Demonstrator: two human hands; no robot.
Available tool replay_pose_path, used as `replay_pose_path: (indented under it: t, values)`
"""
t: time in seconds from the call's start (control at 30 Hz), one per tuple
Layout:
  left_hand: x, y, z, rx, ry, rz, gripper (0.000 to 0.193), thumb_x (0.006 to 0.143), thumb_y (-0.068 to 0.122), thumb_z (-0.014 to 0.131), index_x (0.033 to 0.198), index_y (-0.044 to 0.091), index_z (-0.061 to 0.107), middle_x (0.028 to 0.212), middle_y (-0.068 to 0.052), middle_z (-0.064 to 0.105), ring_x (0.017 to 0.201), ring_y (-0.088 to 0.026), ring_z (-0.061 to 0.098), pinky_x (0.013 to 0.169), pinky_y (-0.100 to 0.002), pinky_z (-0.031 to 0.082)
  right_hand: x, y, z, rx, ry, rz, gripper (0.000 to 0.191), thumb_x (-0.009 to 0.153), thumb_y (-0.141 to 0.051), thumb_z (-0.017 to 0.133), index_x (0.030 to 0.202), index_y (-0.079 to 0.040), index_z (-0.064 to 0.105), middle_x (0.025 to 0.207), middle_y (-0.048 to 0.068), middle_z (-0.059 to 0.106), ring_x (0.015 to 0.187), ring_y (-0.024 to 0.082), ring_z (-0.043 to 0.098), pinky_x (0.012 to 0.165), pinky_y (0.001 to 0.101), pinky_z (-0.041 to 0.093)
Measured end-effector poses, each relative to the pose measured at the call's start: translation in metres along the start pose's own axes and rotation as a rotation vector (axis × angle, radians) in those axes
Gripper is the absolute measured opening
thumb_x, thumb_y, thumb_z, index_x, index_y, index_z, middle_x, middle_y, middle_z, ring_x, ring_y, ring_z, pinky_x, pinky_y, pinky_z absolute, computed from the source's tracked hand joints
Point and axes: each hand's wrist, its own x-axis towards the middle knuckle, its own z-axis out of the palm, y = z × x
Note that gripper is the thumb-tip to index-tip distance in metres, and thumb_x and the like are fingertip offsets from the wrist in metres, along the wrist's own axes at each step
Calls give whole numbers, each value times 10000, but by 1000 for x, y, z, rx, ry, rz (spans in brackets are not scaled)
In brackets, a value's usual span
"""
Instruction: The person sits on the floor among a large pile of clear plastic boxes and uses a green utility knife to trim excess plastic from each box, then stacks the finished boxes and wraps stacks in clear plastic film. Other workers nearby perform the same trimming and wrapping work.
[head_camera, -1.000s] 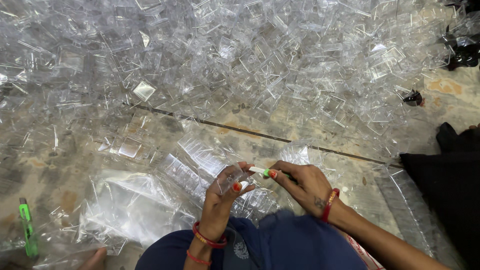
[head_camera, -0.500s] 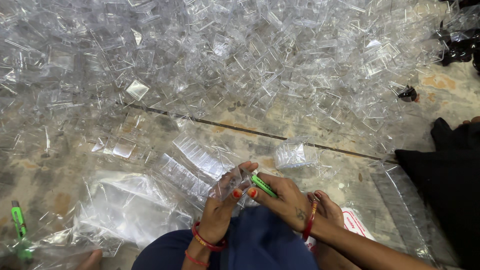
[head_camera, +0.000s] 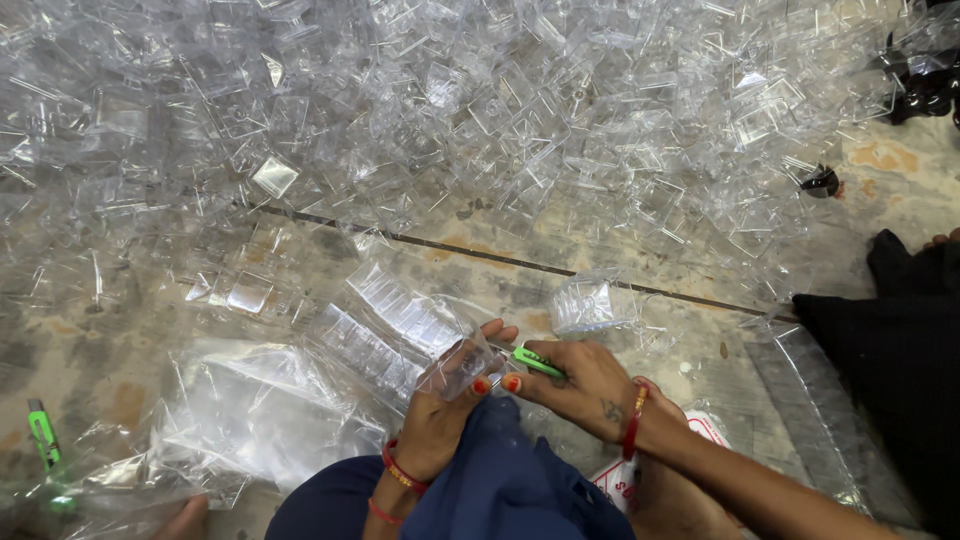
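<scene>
— head view, left to right: what's down there?

— a green cutter (head_camera: 43, 433) lies far left on the floor. my left hand (head_camera: 440, 415) pinches a small clear plastic piece (head_camera: 462, 362) above my lap.

— and the other?

— my right hand (head_camera: 583, 385) is closed around a green utility knife (head_camera: 538, 362), its tip just beside that piece. the heap of clear plastic cases (head_camera: 480, 130) lies beyond.

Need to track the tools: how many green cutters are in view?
2. One green cutter is in the right hand, beside the clear plastic piece held by the left hand; another lies far left. More may hide under plastic.
</scene>
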Motion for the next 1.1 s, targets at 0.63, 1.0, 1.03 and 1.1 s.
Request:
replay_pose_path:
  t: [0.63, 1.0, 1.03, 1.1]
  values:
    - [0, 2, -2, 106, -15, -38, 627, 974, 218, 682, 1534, 31, 469, 1447, -125, 633, 1327, -190, 583, 1125, -328, 456, 3, -3, -19, -261, -19, 39, 550, 794, -652, 650, 748, -104, 687, 523, 89, 596, 543, 304, 663, 569, 453, 479]
    - [-2, -9, -4, 42, -31, -62, 606, 968, 133, 681, 1529, 37, 473, 1461, -115, 617, 1362, -190, 562, 1130, -332, 445, 3, 4, -21, -343, -95, 3, 578, 852, -675, 577, 726, -126, 707, 525, 132, 604, 584, 332, 664, 603, 469, 491]
    - [-2, -10, -4, 29, -34, -60, 606, 969, 113, 680, 1531, 33, 469, 1466, -117, 612, 1368, -192, 557, 1132, -335, 443, 3, 4, -20, -343, -100, 9, 579, 851, -674, 572, 726, -125, 706, 525, 133, 602, 579, 332, 665, 604, 469, 492]
    - [-1, -13, -4, -31, -32, -95, 629, 945, 69, 678, 1525, 32, 440, 1499, -110, 581, 1409, -188, 531, 1165, -330, 417, 3, 5, -19, -346, -105, 19, 581, 849, -674, 564, 725, -123, 703, 526, 136, 596, 570, 331, 666, 605, 469, 493]
